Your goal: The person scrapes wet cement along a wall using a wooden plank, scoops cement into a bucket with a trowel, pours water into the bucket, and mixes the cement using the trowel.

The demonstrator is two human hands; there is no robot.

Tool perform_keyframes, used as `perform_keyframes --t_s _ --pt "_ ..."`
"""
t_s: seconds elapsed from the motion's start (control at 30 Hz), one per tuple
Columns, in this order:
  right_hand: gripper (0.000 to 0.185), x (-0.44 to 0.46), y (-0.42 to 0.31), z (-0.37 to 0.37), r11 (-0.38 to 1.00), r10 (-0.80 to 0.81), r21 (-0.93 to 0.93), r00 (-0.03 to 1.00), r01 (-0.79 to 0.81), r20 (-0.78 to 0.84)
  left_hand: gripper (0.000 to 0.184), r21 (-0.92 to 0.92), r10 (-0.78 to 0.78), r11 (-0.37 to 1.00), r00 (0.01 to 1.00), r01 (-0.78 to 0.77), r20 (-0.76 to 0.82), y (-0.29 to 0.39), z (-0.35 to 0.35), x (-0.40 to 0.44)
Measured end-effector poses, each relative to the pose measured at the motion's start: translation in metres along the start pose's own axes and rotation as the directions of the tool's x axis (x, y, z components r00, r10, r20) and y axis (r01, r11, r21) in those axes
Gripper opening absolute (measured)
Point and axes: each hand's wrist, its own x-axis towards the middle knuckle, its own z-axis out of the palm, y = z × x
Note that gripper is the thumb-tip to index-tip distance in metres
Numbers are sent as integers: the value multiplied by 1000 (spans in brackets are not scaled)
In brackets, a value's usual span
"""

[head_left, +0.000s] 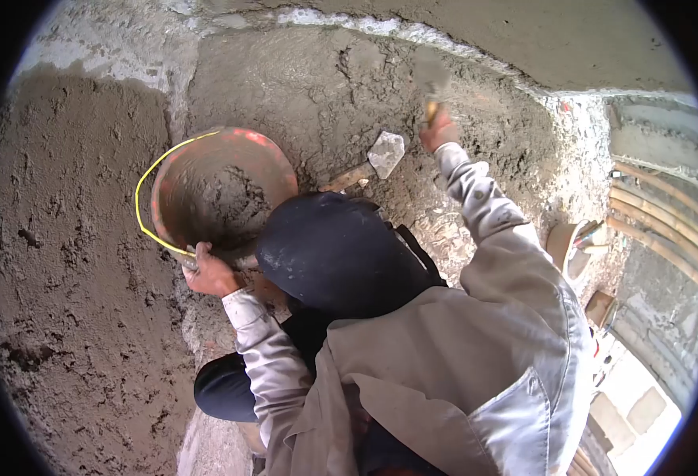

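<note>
The person's two hands at work on rough, mortar-covered ground. The left hand [210,272] is closed at the near edge of a bucket [285,170], thumb over the rim; whether it also grips the yellow handle [139,194], which runs to this spot, cannot be told. The bucket lies just beyond the left hand and contains grey mortar [238,198]. The right hand [440,131], well apart from the left and farther forward, is closed around the handle of a trowel [431,73], whose blurred blade extends ahead of the fingers over the mortar surface [309,79]. Between the hands, nearer the right, lies a pale kite-shaped piece [386,155], with a length of wood [347,177] beside it. To the right of the right forearm stand a second container [560,244] and, farther out, wooden strips [657,216].
</note>
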Motion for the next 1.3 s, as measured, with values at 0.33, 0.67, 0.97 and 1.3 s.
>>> perform_keyframes --t_s 0.33,0.67,0.97,1.3 --pt "37 74 -29 58 989 135 -63 991 -134 3 14 86 30 996 998 -25 -54 -11 -10 4" --pt "82 24 10 45 922 317 191 939 -338 131 13 -78 -38 996 998 34 -58 -17 -9 9" --pt "83 -25 -117 36 998 64 -49 910 -49 410 10 43 24 999 998 -21 -62 -13 -2 6" --pt "44 -16 -71 36 788 241 493 922 -369 304 8 -7 -38 999 998 38 -41 -19 -14 11"
